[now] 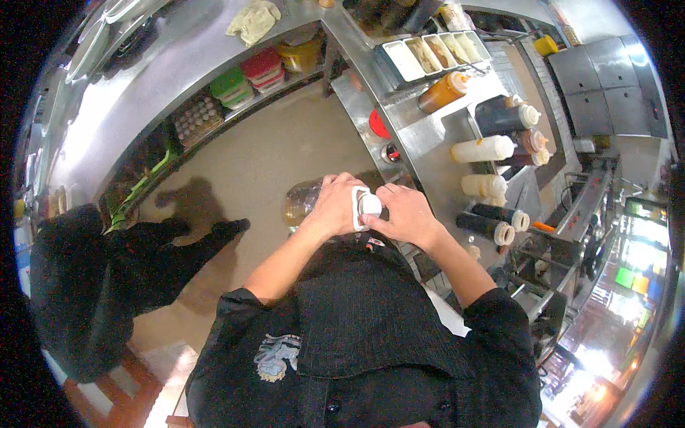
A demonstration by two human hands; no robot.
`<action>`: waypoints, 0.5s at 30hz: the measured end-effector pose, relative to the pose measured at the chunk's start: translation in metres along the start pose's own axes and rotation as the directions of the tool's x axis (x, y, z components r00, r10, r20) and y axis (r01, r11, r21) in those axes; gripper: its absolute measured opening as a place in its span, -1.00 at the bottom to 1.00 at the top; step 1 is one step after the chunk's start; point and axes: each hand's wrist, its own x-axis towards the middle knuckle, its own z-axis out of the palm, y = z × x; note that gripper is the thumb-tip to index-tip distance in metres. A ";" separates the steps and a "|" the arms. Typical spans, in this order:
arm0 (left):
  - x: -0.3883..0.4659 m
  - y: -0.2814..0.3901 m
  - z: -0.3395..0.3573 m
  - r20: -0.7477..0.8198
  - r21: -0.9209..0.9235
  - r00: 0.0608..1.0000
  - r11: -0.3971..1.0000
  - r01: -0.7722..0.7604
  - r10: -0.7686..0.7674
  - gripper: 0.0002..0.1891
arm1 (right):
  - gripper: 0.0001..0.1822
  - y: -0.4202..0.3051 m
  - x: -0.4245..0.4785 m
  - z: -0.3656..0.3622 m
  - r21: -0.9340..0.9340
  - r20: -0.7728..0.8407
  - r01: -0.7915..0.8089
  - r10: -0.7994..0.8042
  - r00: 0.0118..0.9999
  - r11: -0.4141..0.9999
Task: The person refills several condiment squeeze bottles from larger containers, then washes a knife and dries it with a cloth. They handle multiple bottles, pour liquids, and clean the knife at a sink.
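Note:
A large clear plastic jug with a white carrying handle is held in front of my chest, over the floor. My left hand grips it near the neck, beside the white handle. The fingers and thumb of my right hand close around the white screw cap on the neck. Much of the jug is hidden behind my left hand and forearm. Whether the cap is loose or tight I cannot tell.
Squeeze bottles and a multi-compartment condiment tray stand on the steel counter at right. Below the left counter are an egg tray and lidded tubs. A cloth lies above. A person in dark clothing is at far left.

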 end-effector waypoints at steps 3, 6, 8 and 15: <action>0.024 -0.005 -0.009 -0.077 0.062 0.996 0.997 0.039 -0.034 -0.56 | -0.57 0.032 0.020 0.033 0.121 -0.070 -0.126 0.135 0.988 0.985; 0.057 -0.027 -0.006 -0.070 0.144 0.989 0.980 0.140 -0.131 -0.58 | -0.47 0.056 0.054 0.064 0.265 -0.035 -0.290 0.309 0.950 0.920; 0.071 -0.048 -0.006 0.005 0.178 0.973 0.958 0.226 -0.230 -0.60 | -0.44 0.059 0.078 0.079 0.329 -0.016 -0.371 0.398 0.917 0.868; 0.135 -0.196 0.051 -0.147 0.151 0.989 0.987 0.054 -0.032 -0.44 | -0.46 0.117 0.097 0.153 0.663 0.155 -0.501 0.552 0.820 0.557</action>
